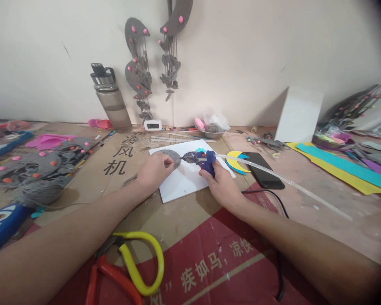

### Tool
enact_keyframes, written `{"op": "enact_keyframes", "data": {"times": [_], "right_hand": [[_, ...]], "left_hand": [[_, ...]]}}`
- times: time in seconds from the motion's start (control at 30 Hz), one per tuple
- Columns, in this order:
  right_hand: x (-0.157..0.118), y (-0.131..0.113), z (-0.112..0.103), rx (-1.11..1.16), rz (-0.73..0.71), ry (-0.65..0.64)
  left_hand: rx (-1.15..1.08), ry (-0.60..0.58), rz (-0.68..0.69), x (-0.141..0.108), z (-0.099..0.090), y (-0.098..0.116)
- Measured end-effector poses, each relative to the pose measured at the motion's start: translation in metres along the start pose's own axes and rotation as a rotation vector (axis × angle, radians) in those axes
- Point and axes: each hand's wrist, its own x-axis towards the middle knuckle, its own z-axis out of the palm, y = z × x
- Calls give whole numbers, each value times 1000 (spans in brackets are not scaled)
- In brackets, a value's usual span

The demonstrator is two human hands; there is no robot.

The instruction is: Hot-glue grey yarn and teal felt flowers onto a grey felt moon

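My right hand (224, 186) is wrapped round the handle of a dark blue hot glue gun (206, 159), with a long clear glue stick (282, 180) sticking out of its back end. The nozzle points left at a grey felt piece (174, 153) on a white board (180, 186). Over the felt's near left side, my left hand (155, 169) is closed in a pinch, its thumb and forefinger close to the nozzle. What lies between those fingers is too small to make out. A bit of blue shows behind the gun.
Yellow-and-red-handled scissors (142, 262) lie in front, on printed cardboard. Right of the board are yellow and blue crescents (236, 161), a phone (263, 171) and a black cable (277, 199). Grey yarn (40, 192) sits left; a bottle (111, 101) and small clock (153, 125) stand behind.
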Motion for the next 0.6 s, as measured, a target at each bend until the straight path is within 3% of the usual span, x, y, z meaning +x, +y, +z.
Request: {"op": "enact_keyframes", "data": {"times": [0.2,0.6], "right_hand": [[-1,1,0,48,0,27],[-4,-7,-2,-106,-3,-85]], "left_hand": [[30,-8,24,-1,0,-1],[86,8,78,-1,2,-2]]}}
